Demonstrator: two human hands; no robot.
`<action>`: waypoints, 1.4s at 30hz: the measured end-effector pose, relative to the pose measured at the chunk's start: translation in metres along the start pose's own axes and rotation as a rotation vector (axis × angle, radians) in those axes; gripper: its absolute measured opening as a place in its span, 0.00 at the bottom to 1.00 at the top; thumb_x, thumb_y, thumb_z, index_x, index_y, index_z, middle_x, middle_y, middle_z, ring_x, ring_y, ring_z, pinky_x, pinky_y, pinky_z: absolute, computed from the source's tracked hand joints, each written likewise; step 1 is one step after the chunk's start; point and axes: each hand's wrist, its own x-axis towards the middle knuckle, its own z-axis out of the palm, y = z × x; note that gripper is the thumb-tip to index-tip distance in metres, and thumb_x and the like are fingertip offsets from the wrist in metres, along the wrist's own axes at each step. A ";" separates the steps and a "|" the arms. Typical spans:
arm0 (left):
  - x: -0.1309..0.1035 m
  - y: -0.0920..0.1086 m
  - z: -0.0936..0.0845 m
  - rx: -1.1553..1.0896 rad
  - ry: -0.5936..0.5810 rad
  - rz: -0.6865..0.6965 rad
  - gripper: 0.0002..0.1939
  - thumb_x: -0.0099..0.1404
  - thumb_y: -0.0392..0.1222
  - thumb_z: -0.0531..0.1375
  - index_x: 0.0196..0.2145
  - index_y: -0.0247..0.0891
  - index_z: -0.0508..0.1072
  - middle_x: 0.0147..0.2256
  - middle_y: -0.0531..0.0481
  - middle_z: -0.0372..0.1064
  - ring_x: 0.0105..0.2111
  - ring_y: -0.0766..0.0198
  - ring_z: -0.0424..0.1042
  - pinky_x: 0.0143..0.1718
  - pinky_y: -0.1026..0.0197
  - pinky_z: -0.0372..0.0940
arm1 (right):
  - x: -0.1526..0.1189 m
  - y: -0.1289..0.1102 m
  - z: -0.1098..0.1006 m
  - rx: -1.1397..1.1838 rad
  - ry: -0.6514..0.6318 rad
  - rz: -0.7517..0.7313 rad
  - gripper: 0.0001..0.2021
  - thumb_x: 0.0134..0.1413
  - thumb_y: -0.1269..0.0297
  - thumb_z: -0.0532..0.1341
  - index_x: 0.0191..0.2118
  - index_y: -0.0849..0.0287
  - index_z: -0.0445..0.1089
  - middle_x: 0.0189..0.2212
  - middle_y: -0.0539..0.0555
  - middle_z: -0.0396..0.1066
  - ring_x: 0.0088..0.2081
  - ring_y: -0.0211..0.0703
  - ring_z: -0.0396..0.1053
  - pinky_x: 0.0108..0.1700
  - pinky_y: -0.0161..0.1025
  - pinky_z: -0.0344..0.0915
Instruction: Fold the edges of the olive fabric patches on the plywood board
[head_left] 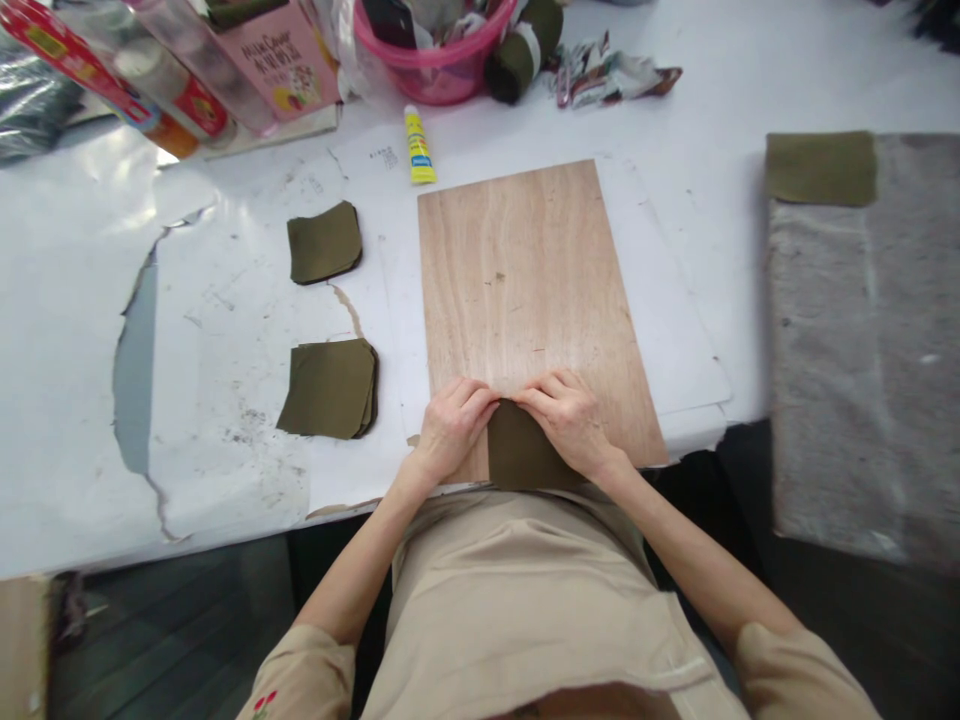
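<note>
On the board (517, 270), left hand (459, 425) and right hand (566, 415) pinch olive cloth (525, 455), likely folding far edge; next wants even pressure.

The right hand (564, 415) hid part of the cloth (521, 450), and just how it and the left hand (454, 420) pinched the top edge was too small to tell. The picture's border cut off the basin (442, 78) at the top and the grey mat (840, 370) at the right. A dark thing (941, 22) in the upper right corner was blurred, and the finest print on the tube (418, 150) was unreadable.
</note>
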 end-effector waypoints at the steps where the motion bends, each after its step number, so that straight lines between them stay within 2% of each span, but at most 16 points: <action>1: 0.000 0.000 0.000 -0.001 0.001 -0.006 0.09 0.71 0.40 0.53 0.45 0.38 0.71 0.38 0.46 0.72 0.39 0.60 0.69 0.40 0.58 0.66 | 0.000 0.000 0.000 -0.001 0.001 0.003 0.11 0.67 0.63 0.55 0.40 0.53 0.75 0.37 0.52 0.74 0.43 0.43 0.63 0.48 0.41 0.57; 3: 0.000 -0.001 -0.001 0.006 0.004 -0.009 0.10 0.71 0.41 0.53 0.46 0.38 0.71 0.38 0.46 0.71 0.39 0.60 0.69 0.40 0.58 0.66 | 0.000 0.000 0.000 -0.002 0.002 0.004 0.11 0.67 0.63 0.55 0.40 0.53 0.75 0.37 0.52 0.74 0.43 0.43 0.63 0.48 0.41 0.57; 8: -0.003 -0.004 -0.001 0.026 -0.001 0.021 0.10 0.72 0.40 0.53 0.39 0.39 0.74 0.37 0.47 0.71 0.38 0.62 0.69 0.37 0.60 0.65 | -0.001 0.001 0.001 0.008 0.004 -0.004 0.11 0.66 0.64 0.55 0.40 0.54 0.75 0.37 0.52 0.73 0.43 0.43 0.63 0.48 0.41 0.57; 16: -0.009 -0.007 0.001 0.096 -0.041 0.088 0.10 0.71 0.37 0.53 0.44 0.39 0.73 0.39 0.46 0.70 0.40 0.60 0.68 0.40 0.59 0.67 | -0.003 0.002 0.002 -0.003 -0.005 -0.061 0.13 0.66 0.67 0.54 0.47 0.51 0.75 0.38 0.53 0.73 0.44 0.44 0.63 0.49 0.42 0.60; 21: -0.010 -0.007 0.000 0.141 -0.053 0.121 0.11 0.71 0.36 0.52 0.46 0.39 0.73 0.40 0.45 0.70 0.40 0.59 0.69 0.40 0.58 0.67 | -0.003 0.001 0.001 -0.013 0.001 -0.076 0.13 0.65 0.68 0.55 0.46 0.51 0.76 0.37 0.53 0.72 0.44 0.43 0.63 0.48 0.41 0.60; 27: -0.009 -0.005 -0.002 0.199 -0.044 0.183 0.11 0.71 0.34 0.52 0.46 0.34 0.73 0.39 0.43 0.70 0.40 0.59 0.68 0.39 0.59 0.67 | -0.003 0.003 0.004 0.015 0.031 -0.065 0.12 0.65 0.69 0.56 0.45 0.52 0.76 0.38 0.53 0.73 0.43 0.44 0.63 0.47 0.41 0.61; 42: -0.009 -0.006 -0.002 0.242 -0.056 0.203 0.12 0.72 0.35 0.51 0.46 0.34 0.72 0.39 0.43 0.70 0.39 0.59 0.67 0.38 0.59 0.67 | -0.001 0.007 0.007 0.114 0.045 -0.052 0.12 0.64 0.69 0.56 0.45 0.50 0.77 0.38 0.52 0.73 0.43 0.43 0.63 0.48 0.41 0.60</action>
